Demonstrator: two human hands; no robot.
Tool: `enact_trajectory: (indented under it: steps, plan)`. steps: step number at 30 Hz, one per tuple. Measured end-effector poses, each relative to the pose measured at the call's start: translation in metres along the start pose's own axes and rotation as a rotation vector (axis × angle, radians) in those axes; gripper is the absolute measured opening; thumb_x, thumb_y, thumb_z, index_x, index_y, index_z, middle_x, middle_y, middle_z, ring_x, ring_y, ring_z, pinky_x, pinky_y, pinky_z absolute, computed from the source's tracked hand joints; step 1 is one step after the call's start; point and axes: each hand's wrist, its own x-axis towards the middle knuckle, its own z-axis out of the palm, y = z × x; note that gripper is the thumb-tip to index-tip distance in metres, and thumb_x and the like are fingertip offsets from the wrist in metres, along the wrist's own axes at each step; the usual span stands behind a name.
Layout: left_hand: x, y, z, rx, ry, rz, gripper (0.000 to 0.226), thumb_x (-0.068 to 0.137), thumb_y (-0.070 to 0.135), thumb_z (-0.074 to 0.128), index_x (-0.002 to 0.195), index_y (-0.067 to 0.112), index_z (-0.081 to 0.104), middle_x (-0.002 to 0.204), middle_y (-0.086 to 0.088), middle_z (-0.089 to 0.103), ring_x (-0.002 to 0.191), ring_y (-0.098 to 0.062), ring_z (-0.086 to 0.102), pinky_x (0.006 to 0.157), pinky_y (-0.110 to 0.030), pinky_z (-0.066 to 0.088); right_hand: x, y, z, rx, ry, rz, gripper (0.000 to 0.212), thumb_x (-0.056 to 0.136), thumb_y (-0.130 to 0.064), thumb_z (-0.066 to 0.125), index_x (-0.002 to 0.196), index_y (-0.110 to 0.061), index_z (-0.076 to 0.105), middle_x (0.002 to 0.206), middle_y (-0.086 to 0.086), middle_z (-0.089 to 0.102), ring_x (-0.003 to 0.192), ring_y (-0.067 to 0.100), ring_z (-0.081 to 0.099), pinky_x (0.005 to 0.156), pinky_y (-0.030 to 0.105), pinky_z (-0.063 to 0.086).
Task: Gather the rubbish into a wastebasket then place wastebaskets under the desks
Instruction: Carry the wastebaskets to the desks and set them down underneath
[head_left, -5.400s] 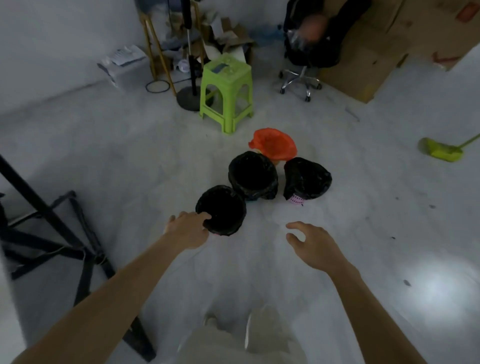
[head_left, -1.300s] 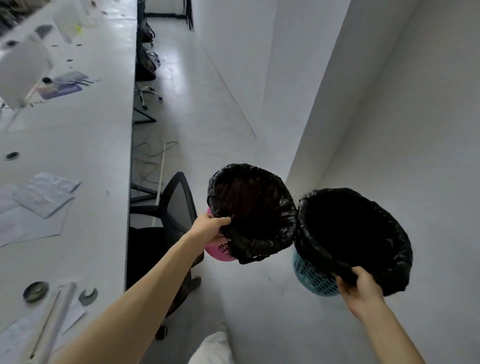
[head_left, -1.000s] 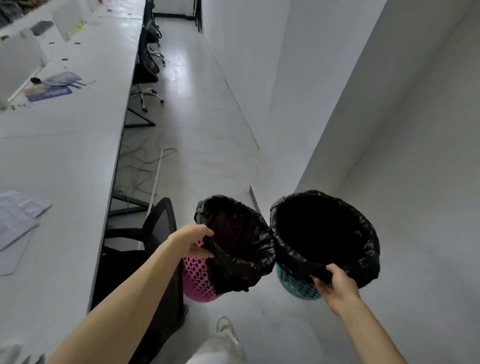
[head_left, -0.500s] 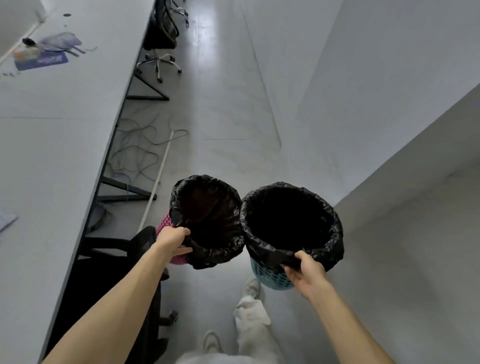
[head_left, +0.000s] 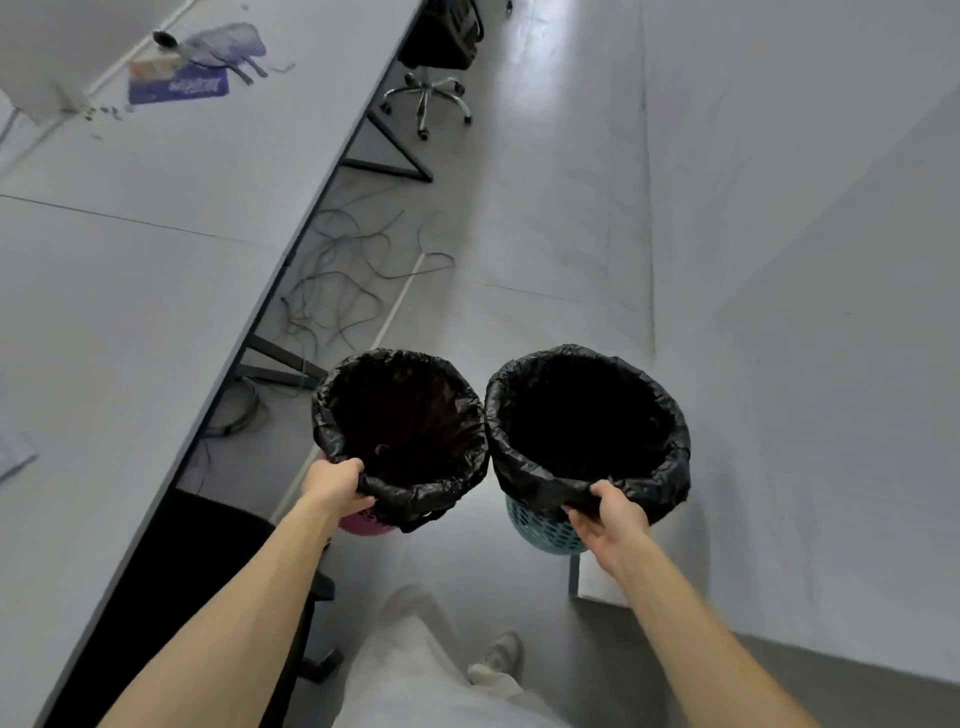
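Gripping the near rims, both hands are clamped on a bin each. The left hand curls over the bag-wrapped lip of the pink wastebasket at 6 o'clock of its mouth, and the right hand pinches the lip of the teal wastebasket the same way. Rim grip is prob. chosen b/c it traps each black liner against its basket so the bag can't slip in, and it keeps the mouths up. Both bins are carried off the floor, side by side, rims touching or nearly so. Insides are too dark to tell if any rubbish is there.

Outward: the worktop edge runs from 7 to 12 o'clock on the left. A dark chair sits at 8 o'clock, just beside the left forearm, blocking that bay. Under-worktop room opens at 10–11 o'clock past the black frame legs, but loose cables and a pale strip lie there, a snag risk for a basket base. The wall closes the 1–4 o'clock side, w/ a corner jutting just under the teal wastebasket. The aisle runs to 12 o'clock toward a swivel chair.

My read: placing step is in hand. Next move needs a swing to 10 o'clock and a low set-down btwn the legs, clear of the cables.
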Motion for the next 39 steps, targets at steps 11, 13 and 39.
enact_trajectory:
  steps: [11,13,39]
  plan:
    - [0.158,0.096,0.039,0.13,0.03,-0.163,0.026,0.097,0.01,0.057,0.122,0.002,0.056,0.116,-0.017,0.063,0.098,-0.034,0.066,0.061,-0.037,0.057,0.121,-0.111,0.17,-0.067,0.068,0.043,0.014,0.097,-0.009,0.055,0.105,0.002,0.056,0.105,0.025,0.066,0.081,0.031,0.068,0.061,0.031,0.055]
    - [0.182,0.107,0.044,0.18,0.084,-0.137,0.023,0.097,0.013,0.057,0.118,0.003,0.058,0.109,-0.014,0.066,0.087,-0.03,0.067,0.07,-0.04,0.06,0.144,-0.122,0.194,-0.067,0.09,0.057,0.022,0.098,-0.009,0.054,0.117,0.003,0.054,0.11,0.026,0.065,0.083,0.031,0.068,0.064,0.032,0.055]
    - [0.613,-0.035,0.164,-0.007,0.346,-0.365,0.039,0.094,0.009,0.056,0.133,0.013,0.053,0.124,-0.011,0.063,0.102,-0.034,0.065,0.077,-0.047,0.06,0.542,-0.032,0.331,-0.354,0.162,-0.018,0.033,0.092,-0.015,0.056,0.12,0.003,0.055,0.107,0.021,0.072,0.066,0.019,0.075,0.05,0.021,0.054]
